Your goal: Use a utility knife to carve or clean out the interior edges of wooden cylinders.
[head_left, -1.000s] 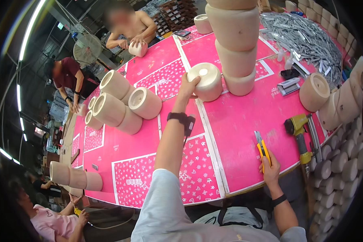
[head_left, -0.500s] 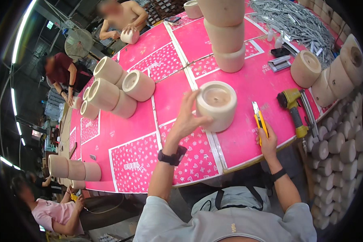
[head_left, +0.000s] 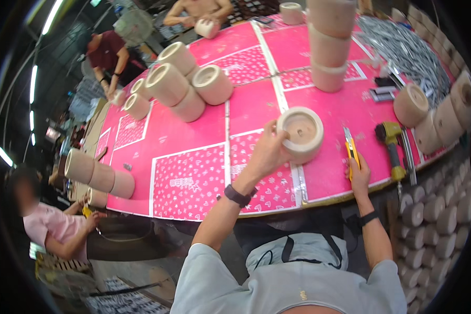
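My left hand [head_left: 267, 151] grips the near rim of a pale beige hollow roll [head_left: 301, 133] that stands upright on the pink table [head_left: 193, 146], near its front edge. My right hand [head_left: 358, 173] rests on the table's front edge, holding a yellow utility knife [head_left: 350, 148] that points away from me. The roll sits just left of the knife. A dark band is on each wrist.
A tall stack of rolls [head_left: 329, 44] stands behind. Several rolls lie in a pile [head_left: 180, 81] at left, more at right [head_left: 434, 112] and below the table's right side [head_left: 437, 220]. A yellow power tool [head_left: 391, 144] lies right of the knife. Other people work at left and far end.
My left hand has pulled the roll from the middle of the table toward me, to near the front edge. My right hand stayed put with the knife.
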Demonstrator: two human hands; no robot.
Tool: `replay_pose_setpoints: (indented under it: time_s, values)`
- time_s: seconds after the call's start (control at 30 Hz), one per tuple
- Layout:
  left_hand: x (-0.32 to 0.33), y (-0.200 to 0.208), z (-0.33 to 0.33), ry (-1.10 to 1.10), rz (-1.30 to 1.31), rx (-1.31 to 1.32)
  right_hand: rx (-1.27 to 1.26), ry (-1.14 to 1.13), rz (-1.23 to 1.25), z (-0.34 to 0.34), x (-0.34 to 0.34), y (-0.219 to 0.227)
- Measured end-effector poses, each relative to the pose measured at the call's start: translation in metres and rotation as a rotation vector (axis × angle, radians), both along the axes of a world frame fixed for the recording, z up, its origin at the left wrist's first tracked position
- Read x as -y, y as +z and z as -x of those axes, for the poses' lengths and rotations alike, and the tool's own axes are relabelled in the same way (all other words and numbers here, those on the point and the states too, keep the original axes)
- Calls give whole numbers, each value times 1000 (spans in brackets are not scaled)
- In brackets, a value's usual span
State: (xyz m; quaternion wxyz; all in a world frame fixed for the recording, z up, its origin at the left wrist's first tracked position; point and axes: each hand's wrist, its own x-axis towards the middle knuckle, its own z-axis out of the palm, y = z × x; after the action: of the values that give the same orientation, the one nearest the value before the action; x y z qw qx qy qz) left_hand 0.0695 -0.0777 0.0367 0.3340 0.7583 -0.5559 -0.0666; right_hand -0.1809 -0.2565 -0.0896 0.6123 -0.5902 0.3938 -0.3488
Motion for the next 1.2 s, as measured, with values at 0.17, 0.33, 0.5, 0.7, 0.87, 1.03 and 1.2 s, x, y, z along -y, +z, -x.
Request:
replay_pose_setpoints:
  time_s: [0.17,0.33,0.5,0.7,0.87,1.03,1.2]
  values:
    - [-63,7,17,21,-37,-24,-11,81,17,6,5,-1]
    - [-113,16,41,100,-61,-49,-41,130,-39,3,11,5]
    - [-103,40,40,223,-123,-164,-113,227,-116,-2,18,38]
    - [-64,27,17,170,-154,-68,-151,395,71,-21,0,130]
    - [-60,20,13,176,-61,-184,-261,566,127,-17,-22,198]
    - [-67,-2,1,228,75,-301,-464,791,119,-33,-49,237]
    - [-64,-23,4,203,332,-824,-610,909,198,-58,-68,243]
